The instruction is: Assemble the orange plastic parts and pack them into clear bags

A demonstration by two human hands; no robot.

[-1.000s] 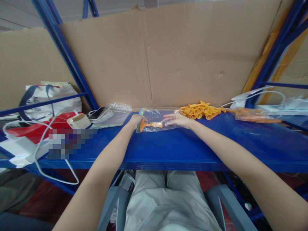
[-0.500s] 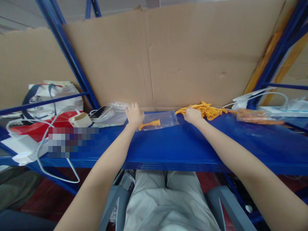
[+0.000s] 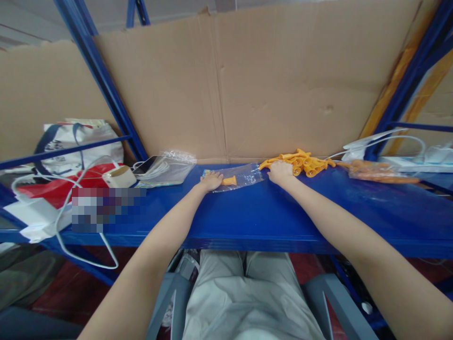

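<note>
A clear plastic bag (image 3: 244, 176) lies on the blue shelf (image 3: 247, 212) with an orange plastic piece (image 3: 229, 180) inside it. My left hand (image 3: 211, 181) rests on the left end of this bag, fingers curled down over it and covering part of the orange piece. My right hand (image 3: 281, 171) sits at the near edge of a pile of orange plastic pieces (image 3: 302, 162), fingers closed among them; what it holds is hidden.
A stack of clear bags (image 3: 166, 167) with a phone and white cable lies left. A tan charger (image 3: 118, 177), white cables and a tote bag (image 3: 76, 141) sit farther left. A packed bag of orange pieces (image 3: 375, 171) lies right. Cardboard backs the shelf.
My left hand came back from the stack of clear bags onto the left end of the bag. My right hand moved from the bag to the orange pile and stays there.
</note>
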